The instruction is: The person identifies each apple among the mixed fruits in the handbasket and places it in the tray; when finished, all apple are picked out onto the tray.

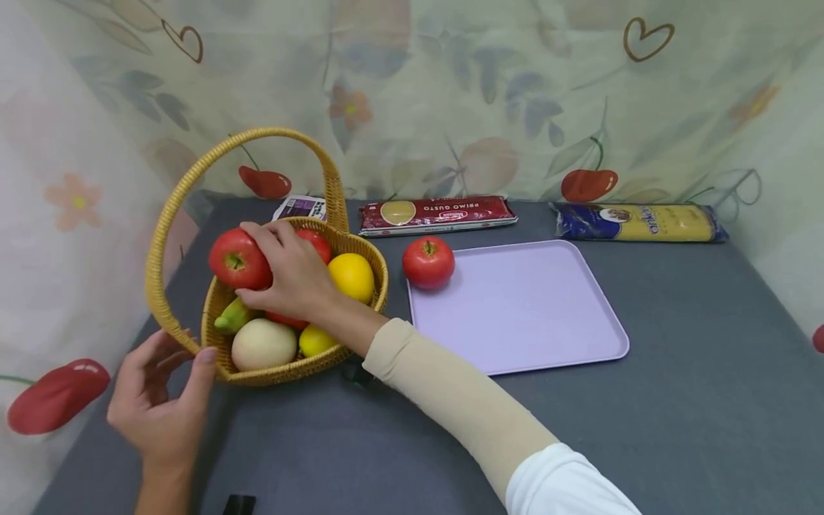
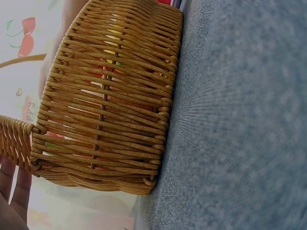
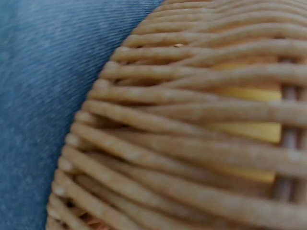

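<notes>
A wicker basket [image 1: 290, 372] with a tall arched handle stands at the left of the table. My left hand [image 1: 161, 400] holds the foot of its handle [image 1: 169, 318] between thumb and fingers. Over the basket's left side, my right hand [image 1: 292, 272] grips a red apple [image 1: 237, 261]. Beneath and around that hand lie another red apple [image 1: 315, 244], yellow fruits [image 1: 351, 277], a pale round fruit [image 1: 264, 345] and a green fruit or vegetable [image 1: 233, 316], partly covered. The right wrist view has only the basket's woven side [image 3: 182, 120], with neither hand visible.
Right of the basket lies a lilac tray [image 1: 521, 307], with a red apple [image 1: 428, 263] at its back left corner. Behind are a red pasta packet [image 1: 438, 216], a blue and yellow pasta bag [image 1: 640, 222] and a purple-white packet [image 1: 301, 207]. Patterned cloth hangs around the table.
</notes>
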`<action>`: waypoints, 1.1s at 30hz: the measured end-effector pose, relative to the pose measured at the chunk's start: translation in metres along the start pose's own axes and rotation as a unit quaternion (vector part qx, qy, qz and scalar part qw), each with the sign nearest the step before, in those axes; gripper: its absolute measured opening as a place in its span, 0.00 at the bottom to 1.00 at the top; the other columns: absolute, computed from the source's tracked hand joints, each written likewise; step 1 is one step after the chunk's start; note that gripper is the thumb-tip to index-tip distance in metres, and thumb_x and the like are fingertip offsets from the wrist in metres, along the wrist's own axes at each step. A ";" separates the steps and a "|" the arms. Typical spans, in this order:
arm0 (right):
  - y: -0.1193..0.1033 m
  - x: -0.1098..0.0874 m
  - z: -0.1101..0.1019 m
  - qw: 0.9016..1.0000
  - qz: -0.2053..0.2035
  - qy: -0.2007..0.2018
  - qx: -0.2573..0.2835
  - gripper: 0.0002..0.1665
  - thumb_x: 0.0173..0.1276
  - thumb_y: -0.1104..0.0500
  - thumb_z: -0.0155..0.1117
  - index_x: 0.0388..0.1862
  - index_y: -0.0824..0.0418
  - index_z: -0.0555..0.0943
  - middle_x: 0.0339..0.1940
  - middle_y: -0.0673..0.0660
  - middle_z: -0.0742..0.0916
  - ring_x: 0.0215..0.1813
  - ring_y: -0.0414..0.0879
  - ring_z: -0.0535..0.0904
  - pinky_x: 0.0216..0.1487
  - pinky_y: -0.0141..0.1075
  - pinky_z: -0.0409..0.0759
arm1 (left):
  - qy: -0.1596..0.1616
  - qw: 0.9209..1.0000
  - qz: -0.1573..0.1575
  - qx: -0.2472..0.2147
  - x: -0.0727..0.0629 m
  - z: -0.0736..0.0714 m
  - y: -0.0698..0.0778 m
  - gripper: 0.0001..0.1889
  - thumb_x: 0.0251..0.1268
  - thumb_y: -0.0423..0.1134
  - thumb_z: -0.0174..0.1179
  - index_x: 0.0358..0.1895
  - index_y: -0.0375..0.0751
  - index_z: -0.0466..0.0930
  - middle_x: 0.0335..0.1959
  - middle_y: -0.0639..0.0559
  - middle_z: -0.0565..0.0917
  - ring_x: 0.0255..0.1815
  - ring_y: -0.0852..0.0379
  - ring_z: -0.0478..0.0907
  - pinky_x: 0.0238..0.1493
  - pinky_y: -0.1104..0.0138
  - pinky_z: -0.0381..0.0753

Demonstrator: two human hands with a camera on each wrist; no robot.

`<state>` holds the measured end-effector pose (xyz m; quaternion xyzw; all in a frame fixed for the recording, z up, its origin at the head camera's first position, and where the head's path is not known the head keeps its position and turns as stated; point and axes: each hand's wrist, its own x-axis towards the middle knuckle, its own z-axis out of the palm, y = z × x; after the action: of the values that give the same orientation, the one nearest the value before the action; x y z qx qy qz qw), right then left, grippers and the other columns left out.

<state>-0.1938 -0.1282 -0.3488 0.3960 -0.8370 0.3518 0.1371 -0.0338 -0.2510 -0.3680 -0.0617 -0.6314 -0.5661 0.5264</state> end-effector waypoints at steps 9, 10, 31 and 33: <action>0.002 -0.005 -0.004 0.998 0.006 0.005 0.068 0.52 0.56 0.43 0.76 0.73 0.59 0.63 0.66 0.55 0.74 0.62 0.42 0.70 0.59 0.22 0.69 | -0.002 1.000 0.008 -0.003 -0.001 -0.001 -0.001 0.23 0.46 0.24 0.75 0.46 0.15 0.80 0.39 0.33 0.86 0.40 0.54 0.84 0.47 0.72 0.83; 0.002 -0.005 -0.004 0.998 0.006 0.005 0.070 0.52 0.55 0.43 0.77 0.73 0.59 0.64 0.65 0.55 0.74 0.62 0.42 0.70 0.59 0.23 0.69 | -0.002 1.000 0.009 -0.002 -0.001 -0.001 -0.001 0.23 0.46 0.24 0.75 0.46 0.16 0.80 0.39 0.33 0.86 0.40 0.55 0.84 0.47 0.72 0.83; -0.004 -0.028 -0.025 0.965 0.080 -0.018 0.248 0.45 0.56 0.47 0.78 0.70 0.53 0.67 0.61 0.48 0.75 0.56 0.36 0.70 0.51 0.24 0.77 | -0.004 1.000 0.002 0.019 0.000 -0.001 -0.001 0.22 0.47 0.23 0.74 0.48 0.16 0.80 0.41 0.33 0.86 0.41 0.54 0.85 0.48 0.72 0.83; -0.005 -0.035 -0.028 0.960 0.086 -0.014 0.268 0.45 0.56 0.48 0.78 0.69 0.53 0.68 0.59 0.48 0.75 0.54 0.36 0.71 0.51 0.24 0.78 | -0.006 1.000 0.001 0.027 0.000 -0.001 -0.001 0.23 0.47 0.24 0.74 0.48 0.16 0.80 0.41 0.34 0.86 0.41 0.55 0.85 0.48 0.73 0.82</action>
<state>-0.1684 -0.0910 -0.3440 0.3500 -0.7447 0.5681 -0.0164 -0.0336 -0.2524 -0.3686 -0.0511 -0.6494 -0.5482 0.5245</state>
